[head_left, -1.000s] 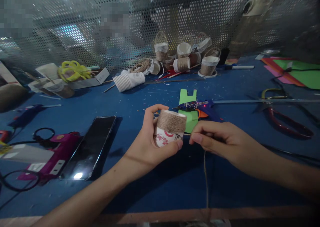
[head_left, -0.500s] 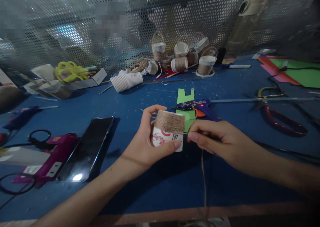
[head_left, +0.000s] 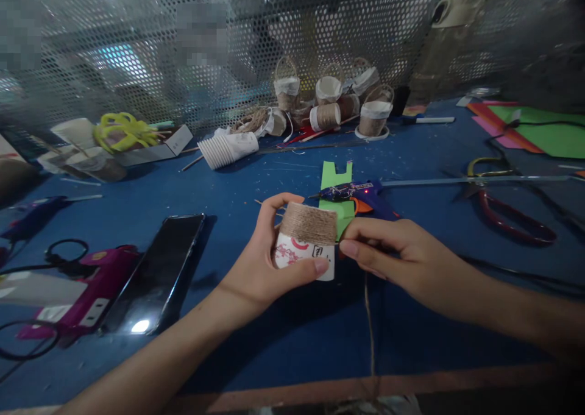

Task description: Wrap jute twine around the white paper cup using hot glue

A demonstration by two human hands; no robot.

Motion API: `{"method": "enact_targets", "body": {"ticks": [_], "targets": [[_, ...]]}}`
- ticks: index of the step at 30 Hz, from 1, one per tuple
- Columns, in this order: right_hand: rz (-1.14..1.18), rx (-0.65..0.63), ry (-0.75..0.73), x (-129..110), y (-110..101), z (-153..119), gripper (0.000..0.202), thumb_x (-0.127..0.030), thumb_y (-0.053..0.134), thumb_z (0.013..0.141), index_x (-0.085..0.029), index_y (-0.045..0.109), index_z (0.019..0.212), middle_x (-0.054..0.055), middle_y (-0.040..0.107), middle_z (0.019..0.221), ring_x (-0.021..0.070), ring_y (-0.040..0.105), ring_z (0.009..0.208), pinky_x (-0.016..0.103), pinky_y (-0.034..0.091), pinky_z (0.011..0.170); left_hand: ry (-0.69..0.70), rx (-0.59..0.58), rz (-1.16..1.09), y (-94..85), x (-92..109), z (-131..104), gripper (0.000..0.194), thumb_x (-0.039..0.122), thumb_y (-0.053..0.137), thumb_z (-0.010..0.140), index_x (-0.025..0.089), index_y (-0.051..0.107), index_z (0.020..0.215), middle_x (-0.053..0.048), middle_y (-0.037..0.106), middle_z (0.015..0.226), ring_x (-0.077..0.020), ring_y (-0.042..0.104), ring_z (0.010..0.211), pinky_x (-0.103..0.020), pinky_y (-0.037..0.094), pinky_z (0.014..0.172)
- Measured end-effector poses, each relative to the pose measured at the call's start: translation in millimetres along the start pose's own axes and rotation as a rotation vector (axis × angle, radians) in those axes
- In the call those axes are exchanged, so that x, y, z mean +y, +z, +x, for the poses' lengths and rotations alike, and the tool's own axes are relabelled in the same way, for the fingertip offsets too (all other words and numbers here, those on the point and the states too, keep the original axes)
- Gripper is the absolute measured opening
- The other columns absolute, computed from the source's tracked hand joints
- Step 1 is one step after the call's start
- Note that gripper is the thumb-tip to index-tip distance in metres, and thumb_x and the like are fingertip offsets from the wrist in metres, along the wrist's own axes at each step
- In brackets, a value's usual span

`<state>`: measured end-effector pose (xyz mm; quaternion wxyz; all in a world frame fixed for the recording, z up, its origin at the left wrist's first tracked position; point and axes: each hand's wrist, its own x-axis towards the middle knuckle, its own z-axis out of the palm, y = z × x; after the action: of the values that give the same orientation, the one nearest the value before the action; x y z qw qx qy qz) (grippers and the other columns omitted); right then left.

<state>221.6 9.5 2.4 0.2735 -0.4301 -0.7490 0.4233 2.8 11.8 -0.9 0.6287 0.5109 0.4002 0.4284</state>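
My left hand point(head_left: 269, 256) is wrapped round a white paper cup point(head_left: 287, 251) with pink blossom print. Brown twine point(head_left: 308, 223) covers the broad upper band of the cup in tight rows; the lower part is bare. At the cup's right side, my right hand point(head_left: 388, 244) pinches the twine between thumb and fingers. A loose length of that twine point(head_left: 369, 323) hangs from beneath the right hand to the table's front edge. Just behind the cup, a blue glue gun point(head_left: 354, 191) with a lit red light lies on a green foam piece point(head_left: 336, 172).
A phone point(head_left: 158, 269) and a magenta power strip point(head_left: 103, 281) lie at left. Red-handled pliers point(head_left: 512, 214) rest at right, near coloured sheets point(head_left: 539, 128). Along the mesh panel stand several twine-wrapped cups point(head_left: 375, 119) and stacked paper cups point(head_left: 228, 150).
The view has shifted slightly, so most things sit a little further left. Both hands keep nearly the same hold on the cup and twine.
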Motion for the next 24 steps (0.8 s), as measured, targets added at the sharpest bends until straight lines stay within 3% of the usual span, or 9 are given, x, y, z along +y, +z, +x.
{"method": "enact_targets", "body": {"ticks": [7,14,20,24], "targets": [[-0.015,0.001,-0.012,-0.9,0.4,0.2,0.028,-0.036,0.053,0.103,-0.021,0.064,0.082,-0.007,0.045,0.064,0.0088,0.038,0.056,0.025,0.030,0.051,-0.013,-0.008,-0.032,1.4,0.4,-0.7,0.076,0.009,0.090,0.061,0.030,0.048,0.121,0.005,0.065,0.097,-0.0093,0.060,0.076,-0.019,0.051,0.068],[-0.040,-0.008,-0.010,-0.7,-0.9,-2.1,0.025,-0.034,0.052,0.102,-0.021,0.066,0.085,-0.005,0.057,0.072,0.0106,0.047,0.064,0.026,0.036,0.058,-0.011,-0.029,-0.045,2.0,-0.1,-1.3,0.076,0.014,0.092,0.061,0.030,0.048,0.121,0.004,0.065,0.098,-0.0106,0.062,0.077,-0.021,0.053,0.070],[0.038,-0.035,0.022,-1.2,-1.0,-0.8,0.027,-0.038,0.053,0.102,-0.021,0.063,0.083,-0.004,0.058,0.075,0.0124,0.049,0.069,0.026,0.038,0.062,-0.004,-0.039,-0.057,3.3,-0.2,-2.7,0.072,0.017,0.092,0.064,0.032,0.049,0.121,0.005,0.066,0.096,-0.0102,0.064,0.079,-0.021,0.055,0.072],[0.146,-0.047,0.041,-1.1,0.7,0.4,0.026,-0.038,0.055,0.102,-0.021,0.064,0.084,-0.006,0.051,0.069,0.0096,0.041,0.058,0.025,0.035,0.054,-0.014,-0.039,-0.073,4.7,1.2,-3.4,0.070,0.019,0.091,0.066,0.031,0.049,0.121,0.005,0.067,0.096,-0.0108,0.065,0.079,-0.021,0.056,0.073]]}}
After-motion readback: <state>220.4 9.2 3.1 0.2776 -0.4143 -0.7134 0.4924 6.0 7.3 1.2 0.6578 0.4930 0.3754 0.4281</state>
